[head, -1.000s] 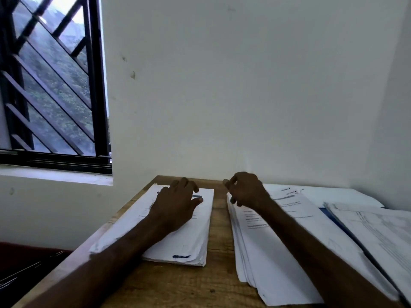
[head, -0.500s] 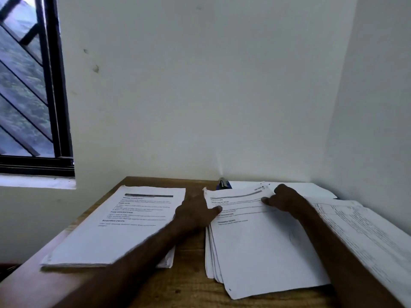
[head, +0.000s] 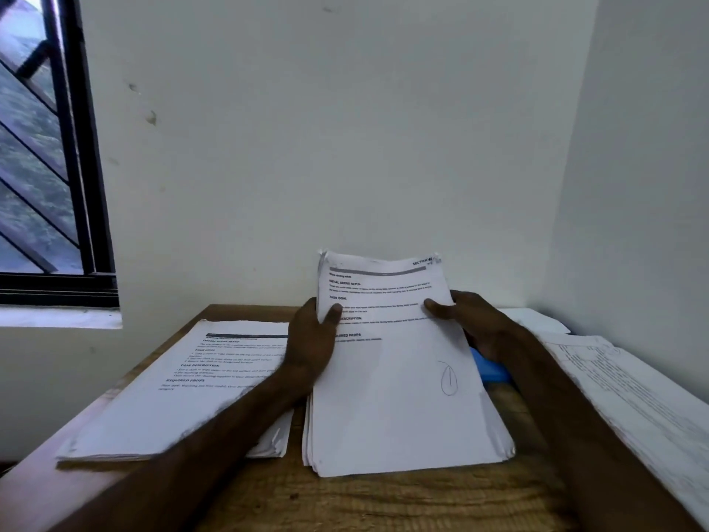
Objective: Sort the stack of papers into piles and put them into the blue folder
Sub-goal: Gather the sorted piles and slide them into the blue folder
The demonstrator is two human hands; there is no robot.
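Observation:
A thick middle stack of printed papers [head: 399, 401] is tilted up at its far end, its near edge resting on the wooden table [head: 383, 501]. My left hand [head: 312, 339] grips its left edge, thumb on the top page. My right hand [head: 472, 320] grips its right edge, thumb on top as well. A second pile of printed papers [head: 192, 389] lies flat to the left, partly under my left forearm. A patch of the blue folder [head: 493, 368] shows just behind the raised stack, below my right wrist. More papers [head: 629, 389] lie on the right.
White walls close the table's far side and right side. A barred window [head: 42, 167] is at the upper left. A white sheet [head: 537, 320] lies in the back right corner. Bare wood shows along the table's near edge.
Both hands have taken hold of the middle stack by its sides and lifted its far end off the table. The left hand came over from the left pile.

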